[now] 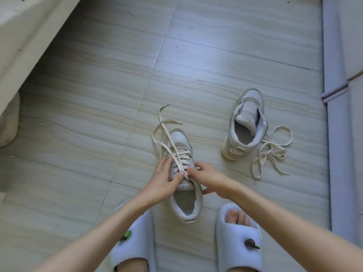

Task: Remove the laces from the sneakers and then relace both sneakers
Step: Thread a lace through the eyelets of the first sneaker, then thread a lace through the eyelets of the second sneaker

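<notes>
Half-laced sneaker (183,173); unlaced sneaker (245,124), loose lace (273,152)

Two grey sneakers are seen: one (182,173) at lower centre, one (245,126) at right. Two cream laces are counted: one (167,132) threaded through the central sneaker, one (273,152) loose at right. Two pale slippers (133,246) (238,240) and two hands (163,179) (210,177) are visible.
</notes>
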A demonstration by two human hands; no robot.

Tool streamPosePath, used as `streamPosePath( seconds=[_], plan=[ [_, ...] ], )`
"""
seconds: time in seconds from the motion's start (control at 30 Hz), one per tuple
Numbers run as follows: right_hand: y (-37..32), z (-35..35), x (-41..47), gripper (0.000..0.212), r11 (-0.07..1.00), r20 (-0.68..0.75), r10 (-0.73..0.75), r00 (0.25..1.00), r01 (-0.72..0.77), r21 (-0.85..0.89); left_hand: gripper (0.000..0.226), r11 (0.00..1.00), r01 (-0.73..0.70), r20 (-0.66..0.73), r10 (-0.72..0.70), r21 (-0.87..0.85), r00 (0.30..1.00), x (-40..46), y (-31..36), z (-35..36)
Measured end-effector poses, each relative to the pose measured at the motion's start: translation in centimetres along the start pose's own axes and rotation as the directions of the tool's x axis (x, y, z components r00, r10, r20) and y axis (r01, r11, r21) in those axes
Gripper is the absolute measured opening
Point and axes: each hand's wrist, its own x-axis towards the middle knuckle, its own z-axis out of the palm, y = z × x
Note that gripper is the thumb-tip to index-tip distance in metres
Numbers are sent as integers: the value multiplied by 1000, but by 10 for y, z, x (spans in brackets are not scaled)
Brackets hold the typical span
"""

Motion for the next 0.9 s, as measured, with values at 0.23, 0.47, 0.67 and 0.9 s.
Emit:
streamPosePath(
  seconds=[0.23, 0.47, 0.67, 0.9],
  plan=[
    [-30, 8, 17, 30, 955, 59, -16, 998, -3, 297, 83, 996, 65, 34, -68, 63, 997, 19, 4, -28],
    [-75, 3, 36, 22, 693, 55, -188, 981, 93, 715, 73, 983, -38, -46, 47, 180, 998, 70, 14, -85],
    [-53, -52, 14, 21, 727, -469, -317, 824, 529, 439, 48, 862, -258, -305, 411, 437, 859, 51, 49, -65],
    [51, -116, -3, 36, 745, -533, -549, 644, 87, -662, 54, 586, -582, 211, 579, 563, 787, 43, 101, 22]
  ],
)
